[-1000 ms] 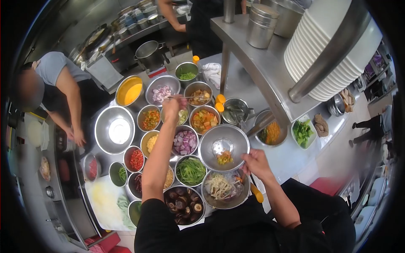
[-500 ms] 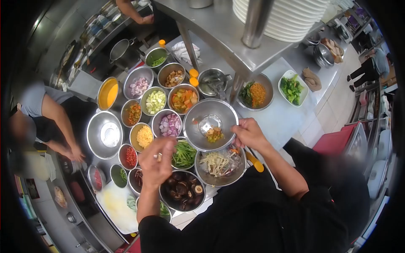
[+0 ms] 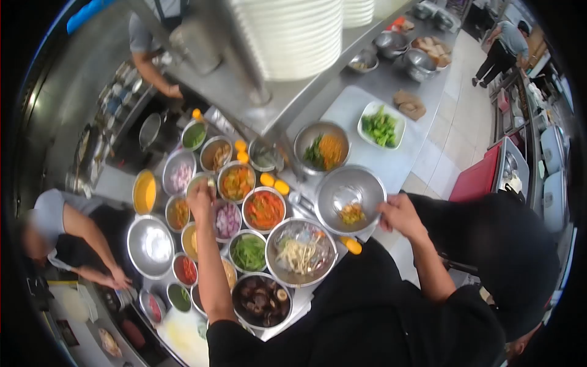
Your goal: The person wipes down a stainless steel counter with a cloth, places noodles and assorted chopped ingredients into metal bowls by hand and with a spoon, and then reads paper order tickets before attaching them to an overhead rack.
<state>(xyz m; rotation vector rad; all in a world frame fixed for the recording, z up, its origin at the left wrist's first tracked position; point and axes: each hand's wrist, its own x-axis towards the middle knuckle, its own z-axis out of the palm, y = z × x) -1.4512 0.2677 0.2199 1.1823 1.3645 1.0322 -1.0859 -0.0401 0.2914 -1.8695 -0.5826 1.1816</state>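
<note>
My right hand [image 3: 400, 215] grips the rim of a steel mixing bowl [image 3: 330, 211] on its right side, with a small heap of chopped orange and green vegetables [image 3: 351, 214] inside. My left hand [image 3: 199, 199] is stretched out over a steel container of pale green chopped vegetable [image 3: 211, 182], its fingers bunched together at the opening. What is between those fingers is hidden. Close to that hand are chopped purple onion [image 3: 227, 220] and diced orange vegetables [image 3: 237, 183]. Below the mixing bowl stands a bowl of pale strips [image 3: 301, 254].
Many steel containers crowd the counter, among them dark mushrooms [image 3: 263, 300], green strips [image 3: 249, 252] and red-orange strips [image 3: 265, 208]. A steel shelf with stacked white plates [image 3: 293, 40] overhangs the far side. Leafy greens [image 3: 383, 126] sit in a white dish. A co-worker's arm [image 3: 92, 235] is at left.
My left hand has reached farther out to the pale green vegetable container. The mixing bowl in my right hand has moved right, uncovering the red-orange strips. The view has turned.
</note>
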